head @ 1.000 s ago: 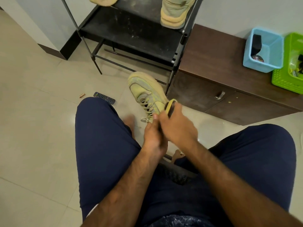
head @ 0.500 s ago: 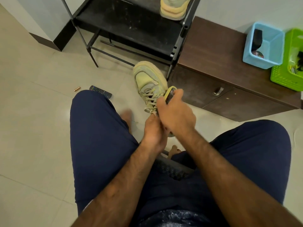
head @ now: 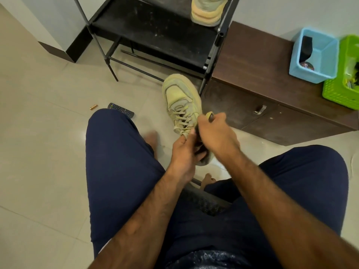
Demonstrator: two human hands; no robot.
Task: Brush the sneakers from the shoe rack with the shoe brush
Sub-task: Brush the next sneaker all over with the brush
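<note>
The sneaker (head: 181, 98) held between the hands is pale yellow-green with matching laces and a lighter sole rim. The second sneaker (head: 206, 11) on the shoe rack (head: 155, 30) shows a similar faded olive upper and a peach-tan sole. The rack is black, flecked with pale dust marks. The shoe brush (head: 209, 115) shows a tan edge. The trousers (head: 120, 167) are navy blue. The cabinet (head: 262, 74) is dark brown, the baskets light blue (head: 326, 55) and bright green (head: 334, 90). The floor tiles (head: 38, 133) are cream.
</note>
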